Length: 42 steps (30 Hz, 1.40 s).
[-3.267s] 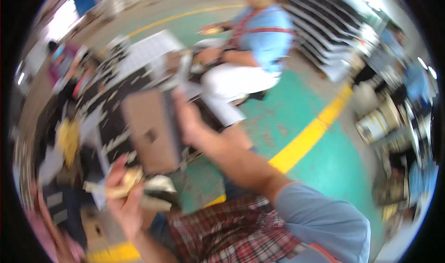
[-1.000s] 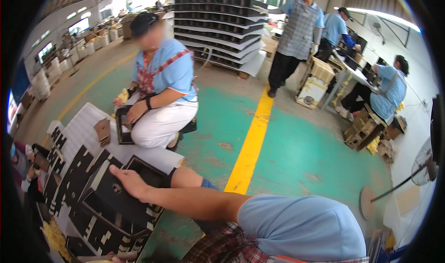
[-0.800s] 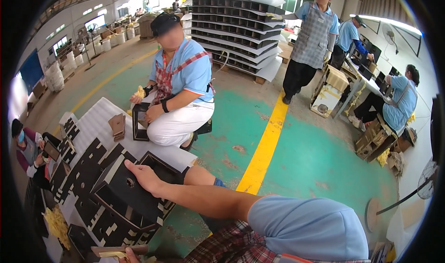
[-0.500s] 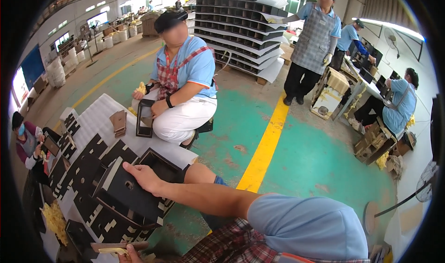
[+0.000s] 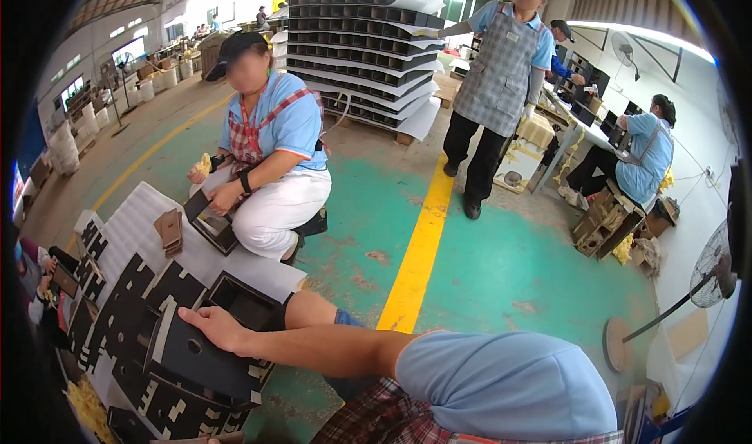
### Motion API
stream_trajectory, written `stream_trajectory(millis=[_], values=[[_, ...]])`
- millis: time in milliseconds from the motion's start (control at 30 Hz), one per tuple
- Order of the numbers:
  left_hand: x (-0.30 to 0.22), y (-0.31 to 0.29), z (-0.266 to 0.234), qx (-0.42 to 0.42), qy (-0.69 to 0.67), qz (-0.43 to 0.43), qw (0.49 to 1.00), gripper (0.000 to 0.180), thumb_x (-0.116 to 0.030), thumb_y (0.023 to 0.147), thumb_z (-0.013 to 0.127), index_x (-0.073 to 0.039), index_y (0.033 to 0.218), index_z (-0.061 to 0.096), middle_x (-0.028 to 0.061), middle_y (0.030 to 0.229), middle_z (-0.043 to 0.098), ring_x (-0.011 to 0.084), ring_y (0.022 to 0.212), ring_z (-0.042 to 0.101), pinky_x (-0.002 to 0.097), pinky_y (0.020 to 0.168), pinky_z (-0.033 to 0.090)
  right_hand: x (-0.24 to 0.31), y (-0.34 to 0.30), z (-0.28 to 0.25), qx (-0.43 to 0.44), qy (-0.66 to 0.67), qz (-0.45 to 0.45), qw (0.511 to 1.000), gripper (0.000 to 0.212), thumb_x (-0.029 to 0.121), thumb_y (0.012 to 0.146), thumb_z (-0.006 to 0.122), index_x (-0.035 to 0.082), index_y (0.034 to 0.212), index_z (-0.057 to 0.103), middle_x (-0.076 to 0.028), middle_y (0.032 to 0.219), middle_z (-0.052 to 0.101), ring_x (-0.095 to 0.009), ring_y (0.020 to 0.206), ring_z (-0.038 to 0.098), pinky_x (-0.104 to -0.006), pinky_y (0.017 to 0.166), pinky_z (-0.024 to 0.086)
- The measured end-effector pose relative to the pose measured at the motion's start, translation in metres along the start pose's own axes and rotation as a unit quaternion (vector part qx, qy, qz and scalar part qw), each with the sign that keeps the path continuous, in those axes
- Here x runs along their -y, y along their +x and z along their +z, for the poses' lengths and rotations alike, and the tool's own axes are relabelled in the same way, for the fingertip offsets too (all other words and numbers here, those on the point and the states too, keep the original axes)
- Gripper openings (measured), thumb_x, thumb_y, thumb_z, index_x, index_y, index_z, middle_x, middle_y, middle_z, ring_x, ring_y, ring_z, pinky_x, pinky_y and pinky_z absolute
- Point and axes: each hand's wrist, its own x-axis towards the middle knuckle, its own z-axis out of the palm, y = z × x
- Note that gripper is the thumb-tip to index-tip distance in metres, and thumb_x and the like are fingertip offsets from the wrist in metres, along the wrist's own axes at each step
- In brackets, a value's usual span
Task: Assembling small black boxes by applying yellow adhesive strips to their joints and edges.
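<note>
My right hand point(image 5: 215, 329) grips a black board point(image 5: 200, 359) with a round hole near its upper edge. The thumb lies over the board's top corner, and the other fingers are partly hidden. This board rests on a pile of black slotted panels point(image 5: 129, 287) with pale notches. Just beyond my wrist, an open black box point(image 5: 239, 297) sits close to my knee. Of my left hand only a sliver shows at the bottom edge, beside the brown edge of a board point(image 5: 227, 438); its fingers are cut off.
A crouching co-worker point(image 5: 274, 123) handles a black frame point(image 5: 211, 225) beside brown pieces point(image 5: 169, 232) on white foam point(image 5: 129, 217). Another person point(image 5: 501, 76) stands by stacked black boxes point(image 5: 360, 60). A standing fan point(image 5: 709, 268) is at right, yellow fibrous material point(image 5: 88, 409) at lower left.
The view has shifted, and my left hand with its brown board and yellow cloth has mostly dropped out below. The crouching co-worker's frame is tilted further over. The standing person has stepped nearer.
</note>
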Motion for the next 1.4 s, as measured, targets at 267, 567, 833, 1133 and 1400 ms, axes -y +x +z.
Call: stream_trajectory(millis=[267,567,833,1133,1400], values=[[-0.010,-0.002,-0.015,0.127,-0.018,-0.016,0.992,0.085,-0.076,0.098,0.047,-0.004,0.140,0.061,0.0221,0.136,0.066,0.0442,0.117,0.064,0.0527,0.102,0.049,-0.008,0.003,0.008,-0.015,-0.017,-0.016,1.000,0.062,0.065,0.100,0.060,0.005,0.089,0.071,0.001,0.079,0.067,-0.007,0.069,0.060,-0.0263,0.066,0.051],[0.008,0.027,0.045,0.030,0.058,-0.003,0.998,0.072,-0.067,0.097,0.058,-0.005,0.132,0.068,0.0183,0.119,0.074,0.0384,0.107,0.069,0.0444,0.093,0.056,-0.016,0.005,-0.018,-0.048,-0.061,-0.016,0.997,0.062,0.063,0.101,0.060,0.005,0.081,0.069,0.001,0.075,0.064,-0.007,0.068,0.058,-0.0290,0.065,0.049],[0.008,0.020,0.042,-0.054,-0.141,0.156,0.976,0.036,-0.029,0.095,0.076,-0.005,0.121,0.074,0.0125,0.099,0.077,0.0232,0.088,0.073,0.0377,0.081,0.056,0.005,0.007,-0.005,-0.064,-0.097,-0.066,0.991,0.055,0.055,0.101,0.063,0.004,0.085,0.074,-0.006,0.079,0.067,-0.015,0.076,0.057,-0.0355,0.073,0.049],[0.045,0.030,0.073,0.013,-0.459,0.099,0.883,0.041,-0.009,0.095,0.074,0.008,0.130,0.062,0.0108,0.116,0.072,0.0150,0.103,0.067,0.0288,0.091,0.055,-0.014,0.012,0.011,-0.031,-0.027,-0.003,0.999,0.055,0.053,0.100,0.069,-0.002,0.105,0.074,-0.002,0.095,0.071,-0.010,0.085,0.061,-0.0274,0.081,0.049],[0.055,0.034,0.067,-0.044,-0.326,0.139,0.934,0.040,-0.016,0.095,0.075,0.002,0.130,0.067,0.0087,0.109,0.074,0.0135,0.100,0.066,0.0296,0.089,0.054,-0.030,0.029,-0.001,-0.044,-0.064,-0.046,0.996,0.067,0.060,0.099,0.065,-0.001,0.124,0.073,-0.008,0.112,0.071,-0.020,0.105,0.060,-0.0378,0.099,0.046]])
